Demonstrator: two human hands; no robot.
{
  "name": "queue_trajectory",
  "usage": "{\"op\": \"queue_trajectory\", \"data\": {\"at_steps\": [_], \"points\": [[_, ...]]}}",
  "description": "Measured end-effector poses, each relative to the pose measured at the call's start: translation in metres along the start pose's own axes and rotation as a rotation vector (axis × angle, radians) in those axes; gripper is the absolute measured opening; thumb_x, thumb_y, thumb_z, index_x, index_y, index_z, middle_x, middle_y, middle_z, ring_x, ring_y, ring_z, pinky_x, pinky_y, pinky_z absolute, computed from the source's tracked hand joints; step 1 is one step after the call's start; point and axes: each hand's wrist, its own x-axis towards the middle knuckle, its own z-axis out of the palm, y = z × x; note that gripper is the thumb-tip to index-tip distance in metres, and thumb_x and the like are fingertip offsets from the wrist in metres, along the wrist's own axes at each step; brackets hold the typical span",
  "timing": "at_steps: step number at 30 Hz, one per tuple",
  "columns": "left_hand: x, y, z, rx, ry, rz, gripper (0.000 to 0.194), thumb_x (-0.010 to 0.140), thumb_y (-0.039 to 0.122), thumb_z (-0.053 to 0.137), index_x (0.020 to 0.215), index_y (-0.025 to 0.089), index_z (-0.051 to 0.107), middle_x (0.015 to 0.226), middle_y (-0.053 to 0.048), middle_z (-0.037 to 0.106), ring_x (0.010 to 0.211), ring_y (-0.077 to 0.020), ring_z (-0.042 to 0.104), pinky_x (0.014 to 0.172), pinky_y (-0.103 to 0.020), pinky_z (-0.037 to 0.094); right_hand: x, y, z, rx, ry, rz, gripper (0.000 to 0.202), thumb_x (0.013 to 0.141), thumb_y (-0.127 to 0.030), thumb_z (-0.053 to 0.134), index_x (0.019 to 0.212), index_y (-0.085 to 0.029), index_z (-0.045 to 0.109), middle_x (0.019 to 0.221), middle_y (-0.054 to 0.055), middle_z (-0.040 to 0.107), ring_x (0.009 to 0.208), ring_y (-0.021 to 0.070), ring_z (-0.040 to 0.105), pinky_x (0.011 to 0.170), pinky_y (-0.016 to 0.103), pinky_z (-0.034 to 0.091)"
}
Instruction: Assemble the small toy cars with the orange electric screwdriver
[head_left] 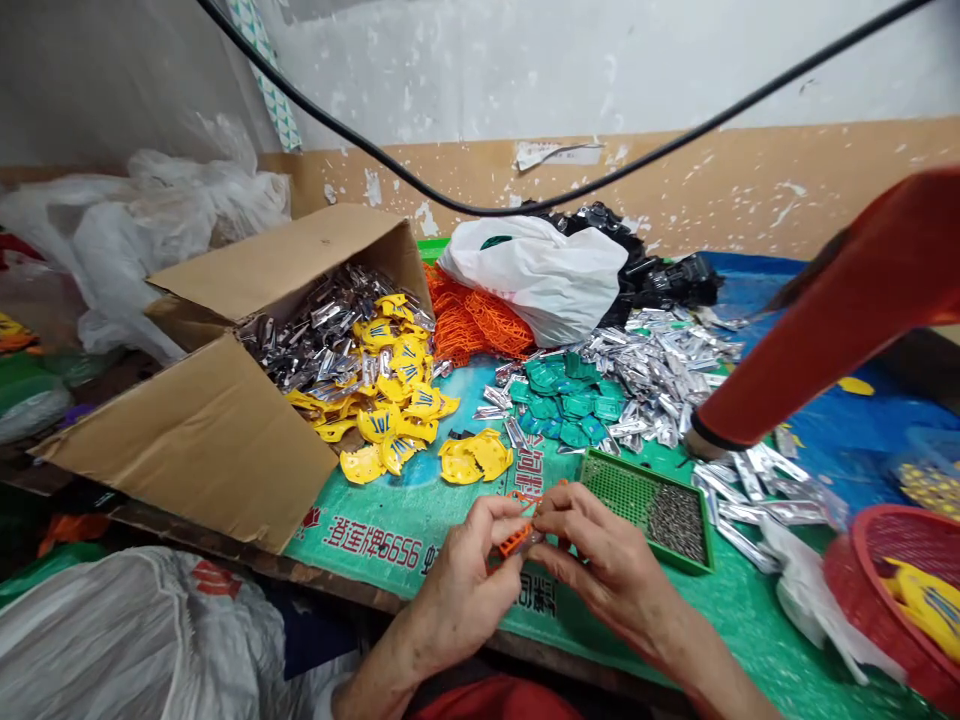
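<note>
While both hands [474,570] pinch it, the orange piece [515,541] slants away rightward.

I'm in a small workshop: yellow plastic parts [381,423] at eleven o'clock and metal pieces [651,375] at one lie heaped in bulk before a scuffed wall [465,90].

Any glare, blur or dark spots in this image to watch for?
Head view: highlights glint off the metal strips; the wall darkens at upper left; the red sleeve looks soft and stretched at right; the orange part between left hand and right hand shows little detail.
</note>
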Motion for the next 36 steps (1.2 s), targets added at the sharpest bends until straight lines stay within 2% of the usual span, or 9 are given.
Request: {"op": "queue_trajectory", "data": {"at_steps": [4, 9, 12, 17, 22, 25, 29, 33, 36], "points": [[0.005, -0.002, -0.001, -0.262, -0.036, -0.162, 0.029, 0.080, 0.019, 0.064, 0.104, 0.019, 0.048, 0.086, -0.003, 0.070, 0.065, -0.0101, 0.058, 0.057, -0.020, 0.036, -0.002, 0.002, -0.001, 0.048, 0.009, 0.022, 0.003, 0.088, -0.020, 0.058, 0.090, -0.018, 0.058, 0.083, 0.003, 0.055, 0.073, 0.0119, 0.056, 0.060, 0.022, 0.047], [0.007, -0.004, -0.003, -0.442, -0.057, -0.208, 0.036, 0.073, 0.014, 0.069, 0.103, 0.018, 0.050, 0.085, -0.002, 0.069, 0.067, -0.0101, 0.060, 0.062, -0.021, 0.040, -0.005, 0.008, -0.001, 0.118, 0.069, 0.024, 0.004, 0.086, -0.019, 0.060, 0.090, -0.018, 0.061, 0.083, 0.003, 0.058, 0.073, 0.0111, 0.057, 0.061, 0.021, 0.048], [0.006, -0.002, 0.000, -0.356, -0.075, -0.200, 0.035, 0.071, 0.011, 0.068, 0.102, 0.018, 0.052, 0.086, -0.002, 0.070, 0.069, -0.0106, 0.060, 0.062, -0.021, 0.040, -0.010, 0.010, 0.001, 0.136, 0.101, 0.023, 0.008, 0.086, -0.020, 0.061, 0.093, -0.020, 0.064, 0.084, 0.004, 0.060, 0.074, 0.0118, 0.060, 0.062, 0.022, 0.050], [-0.001, 0.002, 0.008, -0.142, -0.088, -0.098, 0.033, 0.073, 0.003, 0.059, 0.100, 0.020, 0.053, 0.096, -0.006, 0.071, 0.086, -0.0167, 0.064, 0.075, -0.025, 0.044, -0.018, 0.008, -0.001, 0.120, 0.152, -0.031, 0.011, 0.087, -0.025, 0.060, 0.096, -0.022, 0.064, 0.083, 0.004, 0.063, 0.073, 0.0128, 0.064, 0.062, 0.023, 0.053], [-0.011, 0.000, 0.006, 0.273, -0.111, 0.171, 0.032, 0.082, 0.005, 0.051, 0.109, 0.019, 0.061, 0.100, -0.009, 0.070, 0.094, -0.0230, 0.064, 0.086, -0.032, 0.046, -0.026, -0.001, -0.006, 0.081, 0.144, -0.075, 0.010, 0.088, -0.021, 0.058, 0.097, -0.021, 0.061, 0.083, 0.005, 0.064, 0.074, 0.0132, 0.064, 0.062, 0.022, 0.055], [-0.014, -0.005, 0.003, 0.438, -0.091, 0.338, 0.043, 0.081, 0.002, 0.050, 0.117, 0.020, 0.064, 0.104, -0.011, 0.067, 0.100, -0.0246, 0.061, 0.091, -0.033, 0.044, -0.030, -0.008, -0.007, -0.093, 0.109, -0.090, 0.010, 0.086, -0.015, 0.058, 0.096, -0.017, 0.060, 0.084, 0.007, 0.066, 0.074, 0.0139, 0.064, 0.062, 0.023, 0.054], [-0.015, -0.009, 0.001, 0.453, -0.107, 0.386, 0.051, 0.080, -0.002, 0.048, 0.123, 0.021, 0.061, 0.104, -0.011, 0.066, 0.100, -0.0243, 0.060, 0.092, -0.033, 0.044, -0.033, -0.015, -0.005, -0.284, 0.123, -0.093, 0.012, 0.087, -0.010, 0.054, 0.095, -0.017, 0.061, 0.088, 0.009, 0.069, 0.074, 0.0151, 0.066, 0.063, 0.024, 0.053], [-0.013, -0.010, 0.000, 0.371, -0.088, 0.383, 0.048, 0.079, -0.002, 0.051, 0.118, 0.023, 0.064, 0.103, -0.010, 0.067, 0.099, -0.0248, 0.061, 0.092, -0.034, 0.043, -0.035, -0.015, -0.003, -0.214, 0.177, -0.091, 0.013, 0.088, -0.011, 0.052, 0.093, -0.018, 0.062, 0.084, 0.007, 0.070, 0.072, 0.0133, 0.067, 0.064, 0.022, 0.054], [-0.012, -0.009, -0.002, 0.464, -0.125, 0.414, 0.049, 0.076, -0.003, 0.051, 0.116, 0.022, 0.064, 0.101, -0.009, 0.069, 0.095, -0.0242, 0.061, 0.087, -0.034, 0.046, -0.036, -0.014, -0.001, -0.222, 0.205, -0.110, 0.012, 0.088, -0.013, 0.052, 0.089, -0.019, 0.063, 0.081, 0.006, 0.072, 0.069, 0.0136, 0.068, 0.062, 0.023, 0.054]]}}
